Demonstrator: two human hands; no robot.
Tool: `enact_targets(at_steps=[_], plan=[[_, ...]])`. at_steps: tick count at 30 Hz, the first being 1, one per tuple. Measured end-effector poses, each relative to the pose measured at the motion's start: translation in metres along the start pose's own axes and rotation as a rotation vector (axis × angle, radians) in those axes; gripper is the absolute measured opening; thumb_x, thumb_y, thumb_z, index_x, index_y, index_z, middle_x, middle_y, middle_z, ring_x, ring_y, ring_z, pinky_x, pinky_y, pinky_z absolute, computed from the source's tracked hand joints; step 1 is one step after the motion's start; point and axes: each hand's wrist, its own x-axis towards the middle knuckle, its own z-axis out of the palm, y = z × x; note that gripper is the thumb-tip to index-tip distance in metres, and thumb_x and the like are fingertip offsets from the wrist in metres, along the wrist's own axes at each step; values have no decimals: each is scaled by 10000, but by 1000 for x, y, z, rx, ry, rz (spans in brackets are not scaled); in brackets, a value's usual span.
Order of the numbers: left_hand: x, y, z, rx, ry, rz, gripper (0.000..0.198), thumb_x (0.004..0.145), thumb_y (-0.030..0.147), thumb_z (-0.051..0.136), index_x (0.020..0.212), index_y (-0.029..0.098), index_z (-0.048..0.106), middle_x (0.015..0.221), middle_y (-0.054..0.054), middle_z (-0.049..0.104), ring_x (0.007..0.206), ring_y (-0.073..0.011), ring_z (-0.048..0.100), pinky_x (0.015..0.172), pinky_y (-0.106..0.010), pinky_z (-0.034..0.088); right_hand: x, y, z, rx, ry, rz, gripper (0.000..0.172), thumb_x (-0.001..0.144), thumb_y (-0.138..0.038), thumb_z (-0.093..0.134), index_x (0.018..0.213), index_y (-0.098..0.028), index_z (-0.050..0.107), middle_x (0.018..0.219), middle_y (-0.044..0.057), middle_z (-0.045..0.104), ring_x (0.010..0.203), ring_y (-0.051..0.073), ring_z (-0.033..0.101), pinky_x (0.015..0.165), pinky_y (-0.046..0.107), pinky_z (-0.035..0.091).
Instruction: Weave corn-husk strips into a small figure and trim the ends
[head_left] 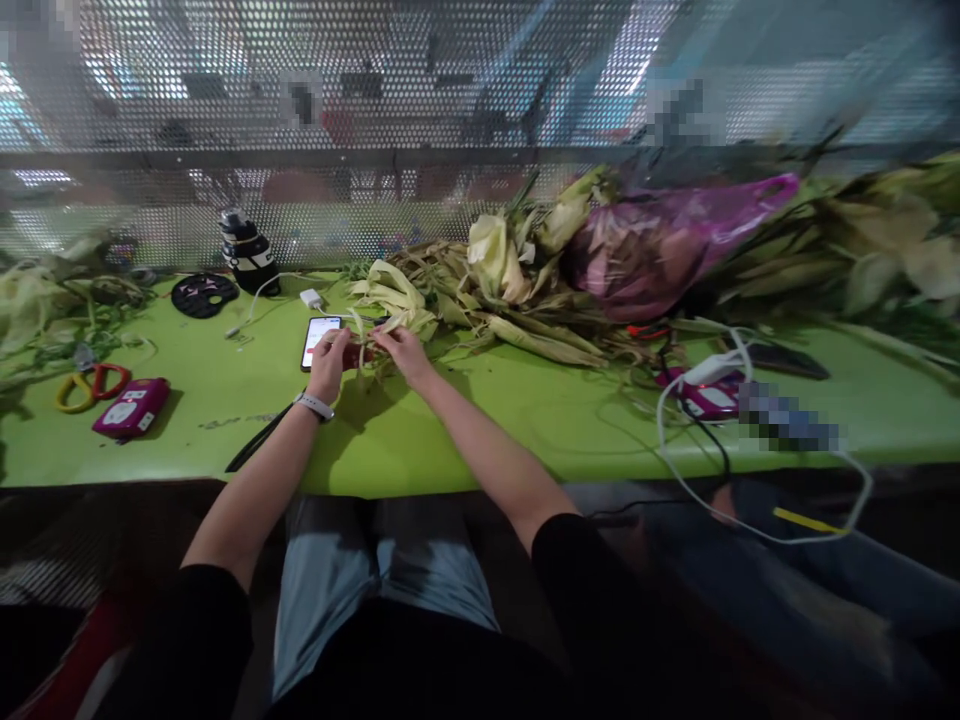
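Observation:
My left hand (328, 366), with a pale band on its wrist, is closed at a pale strip of corn husk (361, 338) that stands up between my hands. From the other side my right hand (406, 354) pinches the same husk piece. Something dark red shows behind my left fingers, too small to make out. A smartphone (308, 350) with a lit screen lies just behind my left hand. Beyond my right hand, a heap of corn husks (450, 280) spreads over the green tabletop (420, 440).
At left lie yellow-and-red-handled scissors (94, 385), a purple device (132, 407) and a black fan-shaped item (204, 295). A dark bottle (250, 258) stands behind. Rightward are a pink plastic bag (645, 260), a white cable (671, 460) and another purple device (709, 400). Perforated metal (360, 210) closes the back.

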Motion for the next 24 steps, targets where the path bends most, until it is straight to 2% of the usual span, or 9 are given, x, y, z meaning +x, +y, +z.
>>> enact_targets(at_steps=[3,4,6,8,13,16,19,22,24], plan=[[1,9,-2,-4,-87,-128,297,728,401,741,879,176,618,722,-24,698,627,-154,681,592,-266,555,6,-3,-7,-3,60,23,284,717,-405,685,889,-181,657,725,-27,598,685,110,543,711,249,465],[1,12,-3,-14,-122,-179,310,744,439,713,863,162,637,743,-48,707,650,-162,687,608,-276,561,7,-4,-9,0,62,37,299,719,-418,688,897,-180,658,723,-27,598,678,109,541,697,247,467],[3,17,-4,-70,-213,-292,472,794,616,579,801,148,641,776,-87,711,702,-195,701,648,-334,582,8,-8,-12,8,51,56,318,715,-437,699,894,-177,656,738,-20,610,674,112,546,683,252,474],[3,19,-5,-81,-236,-299,510,779,665,573,781,157,615,753,-72,698,688,-199,700,673,-367,590,7,-11,-13,-20,32,33,321,705,-444,715,869,-174,658,738,-12,616,659,115,543,666,258,473],[-2,12,-1,77,-313,-220,412,675,396,819,951,163,621,852,-46,715,706,-153,698,738,-320,585,-3,-22,-7,-148,-42,-50,384,703,-507,716,882,-172,657,747,3,629,693,139,570,663,263,466],[-3,8,2,107,-277,-182,382,684,356,823,940,148,632,843,-59,717,733,-153,699,740,-300,582,-7,-27,-5,-125,-7,-89,415,747,-537,672,986,-204,604,872,15,643,777,153,599,708,269,484],[-1,7,2,90,-177,-118,366,719,374,793,963,167,615,833,-45,718,768,-156,701,724,-292,581,-7,-27,-7,-235,96,-129,291,809,-494,618,902,-222,575,862,10,629,780,155,583,733,280,476],[2,4,-1,64,-115,-61,322,736,350,779,950,168,623,855,-39,716,776,-133,690,736,-266,564,-5,-20,-8,-369,-20,-18,190,864,-379,533,783,-215,583,756,3,622,753,167,567,735,297,463],[4,1,-1,59,-87,-9,294,724,307,788,937,162,646,885,-37,716,789,-112,676,752,-230,541,-5,-15,-6,-353,-120,79,126,849,-304,526,801,-207,590,742,1,632,736,165,572,727,300,462]])
